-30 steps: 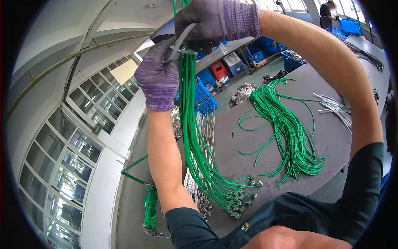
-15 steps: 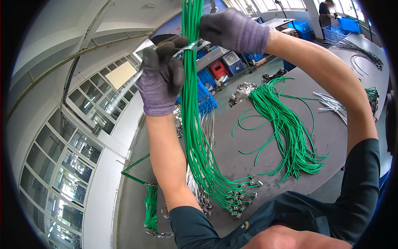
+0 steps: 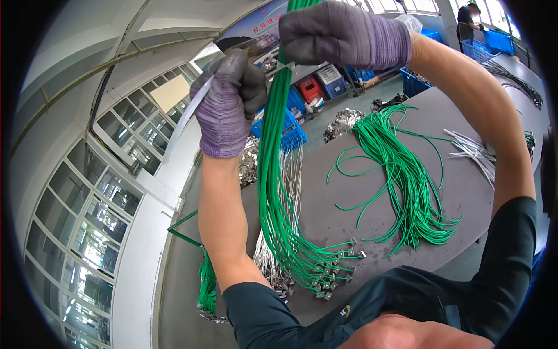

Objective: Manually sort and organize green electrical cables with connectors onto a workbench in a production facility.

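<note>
Two green wire bundles (image 3: 407,180) lie on grey table (image 3: 325,192).

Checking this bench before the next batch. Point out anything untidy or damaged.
Nothing looks damaged. The one untidy spot is the loose pile of green wires on the grey table: a few strands curl out sideways from it. The held bundle, gripped by the right hand and left hand, hangs neatly.

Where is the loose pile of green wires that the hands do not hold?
In the head view the loose green wires lie on the grey table, on the person's right, between the held green wire bundle and the silver wires.
</note>
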`<state>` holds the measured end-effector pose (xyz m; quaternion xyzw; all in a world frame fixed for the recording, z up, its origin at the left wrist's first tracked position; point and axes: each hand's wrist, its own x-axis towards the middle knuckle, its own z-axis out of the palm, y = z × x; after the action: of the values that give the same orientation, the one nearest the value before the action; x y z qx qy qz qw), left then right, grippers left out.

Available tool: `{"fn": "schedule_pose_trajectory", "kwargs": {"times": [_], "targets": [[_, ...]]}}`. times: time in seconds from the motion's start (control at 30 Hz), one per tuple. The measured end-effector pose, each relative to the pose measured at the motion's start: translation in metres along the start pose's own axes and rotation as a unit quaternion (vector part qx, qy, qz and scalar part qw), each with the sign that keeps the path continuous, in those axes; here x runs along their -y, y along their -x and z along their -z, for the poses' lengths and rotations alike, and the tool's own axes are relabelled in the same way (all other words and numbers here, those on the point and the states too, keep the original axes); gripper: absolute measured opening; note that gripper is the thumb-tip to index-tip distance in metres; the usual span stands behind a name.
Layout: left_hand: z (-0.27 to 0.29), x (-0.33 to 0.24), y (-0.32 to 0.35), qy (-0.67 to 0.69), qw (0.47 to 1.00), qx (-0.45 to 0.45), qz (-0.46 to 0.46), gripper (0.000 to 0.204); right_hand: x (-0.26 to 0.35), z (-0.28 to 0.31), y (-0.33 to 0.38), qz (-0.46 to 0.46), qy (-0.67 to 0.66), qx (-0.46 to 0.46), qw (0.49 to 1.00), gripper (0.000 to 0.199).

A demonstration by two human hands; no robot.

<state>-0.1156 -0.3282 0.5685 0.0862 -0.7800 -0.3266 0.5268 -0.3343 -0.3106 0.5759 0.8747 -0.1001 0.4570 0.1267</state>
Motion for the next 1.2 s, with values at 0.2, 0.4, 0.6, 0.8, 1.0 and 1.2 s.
{"fn": "schedule_pose_trajectory", "kwargs": {"times": [0.2, 0.4, 0.6, 0.8, 1.0, 1.2], "targets": [[-0.017, 0.004, 0.008, -0.224, 0.966, -0.081, -0.105, 0.022, 0.034, 0.004, 0.002, 0.031, 0.113, -0.027, 0.993, 0.017], [-0.015, 0.022, 0.002, -0.312, 0.918, -0.056, -0.239, 0.016, 0.032, 0.003, -0.023, 0.155, 0.053, -0.018, 0.986, 0.014], [-0.008, 0.006, 0.012, -0.226, 0.969, -0.069, -0.075, 0.023, 0.020, 0.001, -0.036, 0.001, 0.217, 0.085, 0.973, 0.014], [0.016, 0.003, 0.005, -0.002, 0.999, -0.006, 0.038, 0.022, 0.018, -0.028, 0.007, 0.040, 0.162, -0.030, 0.985, 0.013], [0.004, 0.012, 0.004, -0.139, 0.982, -0.056, -0.115, 0.025, 0.024, -0.006, 0.006, 0.113, 0.145, -0.079, 0.980, 0.021], [-0.010, 0.029, -0.005, -0.276, 0.919, -0.141, -0.245, 0.027, 0.040, 0.015, -0.035, -0.117, 0.210, 0.026, 0.970, 0.019]]}}
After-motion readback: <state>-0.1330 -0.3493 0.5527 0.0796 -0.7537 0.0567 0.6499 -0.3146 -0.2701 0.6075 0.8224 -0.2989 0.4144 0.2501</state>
